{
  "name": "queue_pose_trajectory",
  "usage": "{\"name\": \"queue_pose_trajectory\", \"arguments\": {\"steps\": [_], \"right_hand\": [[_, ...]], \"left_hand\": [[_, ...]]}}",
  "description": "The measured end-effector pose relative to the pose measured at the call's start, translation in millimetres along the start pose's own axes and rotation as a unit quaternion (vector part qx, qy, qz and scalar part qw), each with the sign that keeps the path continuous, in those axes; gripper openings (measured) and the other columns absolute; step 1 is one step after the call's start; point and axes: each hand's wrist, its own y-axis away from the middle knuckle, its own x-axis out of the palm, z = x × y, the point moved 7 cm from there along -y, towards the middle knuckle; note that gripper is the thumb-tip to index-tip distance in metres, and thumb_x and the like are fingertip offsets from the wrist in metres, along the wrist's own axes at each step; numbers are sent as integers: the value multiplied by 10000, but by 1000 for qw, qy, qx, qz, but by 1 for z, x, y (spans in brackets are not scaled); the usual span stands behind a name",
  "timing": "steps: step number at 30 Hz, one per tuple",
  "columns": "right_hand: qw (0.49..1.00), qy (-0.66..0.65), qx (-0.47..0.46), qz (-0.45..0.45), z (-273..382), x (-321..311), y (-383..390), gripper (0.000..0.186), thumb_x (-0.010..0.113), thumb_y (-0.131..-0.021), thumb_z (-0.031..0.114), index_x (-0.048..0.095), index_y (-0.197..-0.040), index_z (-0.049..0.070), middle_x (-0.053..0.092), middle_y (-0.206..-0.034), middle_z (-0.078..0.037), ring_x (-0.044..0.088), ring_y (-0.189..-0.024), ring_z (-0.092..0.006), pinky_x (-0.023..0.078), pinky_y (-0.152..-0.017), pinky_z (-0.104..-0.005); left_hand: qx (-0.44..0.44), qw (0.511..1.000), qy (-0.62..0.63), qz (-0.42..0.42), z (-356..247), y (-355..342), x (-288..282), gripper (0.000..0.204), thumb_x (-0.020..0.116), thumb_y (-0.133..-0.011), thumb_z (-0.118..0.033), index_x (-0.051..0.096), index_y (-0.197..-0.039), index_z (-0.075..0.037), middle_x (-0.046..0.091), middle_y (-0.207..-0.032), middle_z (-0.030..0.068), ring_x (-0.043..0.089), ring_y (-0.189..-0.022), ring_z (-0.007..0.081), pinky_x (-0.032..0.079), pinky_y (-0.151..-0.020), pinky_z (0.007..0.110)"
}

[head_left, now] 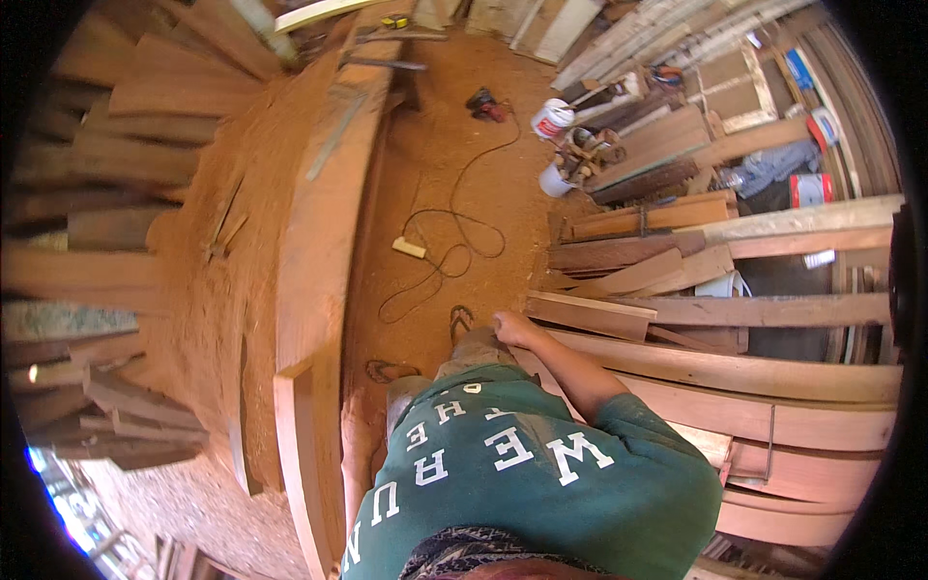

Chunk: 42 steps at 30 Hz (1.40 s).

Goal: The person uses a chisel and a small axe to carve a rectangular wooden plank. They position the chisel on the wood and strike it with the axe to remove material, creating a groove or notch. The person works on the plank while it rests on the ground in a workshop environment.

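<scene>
My right hand (514,330) is closed beside my right thigh, next to the near ends of the stacked planks (715,372). What lies in its fingers, if anything, is hidden. My left arm hangs along the bench side, and the left hand (356,414) is close to the edge of the long wooden bench (314,232); its fingers cannot be made out. A short thick board (302,464) stands out beside the left forearm, its pale edge turned up. Whether the left hand touches it is not clear.
A red and black power tool (486,104) lies on the sawdust-covered floor. Its cord (464,217) loops near a pale block (409,247). White buckets (554,118) stand at the far right. A metal strip (335,137) rests on the bench. Timber offcuts (135,396) pile up at left.
</scene>
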Motion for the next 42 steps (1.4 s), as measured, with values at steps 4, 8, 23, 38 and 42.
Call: {"name": "queue_pose_trajectory", "arguments": {"steps": [4,8,23,38,42], "right_hand": [[997,-35,54,-32,-87,-24,19,397,631,-843,216,679,-1173,0,696,-1124,-301,672,-1053,-463,532,-887,-515],[985,-110,97,-91,-176,-16,1,385,703,-812,256,721,-1111,15,720,-1092,-274,699,-992,-436,549,-854,-504],[957,-222,153,-105,-256,-79,-140,165,648,-773,107,702,-876,-10,718,-880,-236,679,-825,-377,532,-757,-475],[904,-337,183,-188,-435,-314,-401,211,646,-806,197,744,-923,51,732,-883,-224,713,-846,-407,564,-785,-481],[868,-279,299,-281,-536,-364,-430,245,626,-849,238,749,-974,66,728,-922,-243,710,-903,-404,558,-831,-481]], "left_hand": [[17,997,-22,75,-44,-38,50,629,760,-840,-189,540,-1412,-45,611,-1314,269,560,-1257,438,470,-1064,479],[17,993,-19,116,-94,-77,66,602,774,-854,-225,564,-1389,-47,625,-1277,279,585,-1220,443,480,-1041,487],[68,980,-130,137,-191,-330,37,616,765,-869,-257,565,-1380,22,610,-1337,290,591,-1242,440,488,-1048,478],[-109,973,-80,185,-275,-584,143,578,736,-895,-345,593,-1374,-54,699,-1214,255,692,-1126,393,554,-936,465],[2,903,-196,381,-275,-598,222,589,730,-908,-289,550,-1403,-27,705,-1209,227,698,-1116,322,554,-940,414]]}}
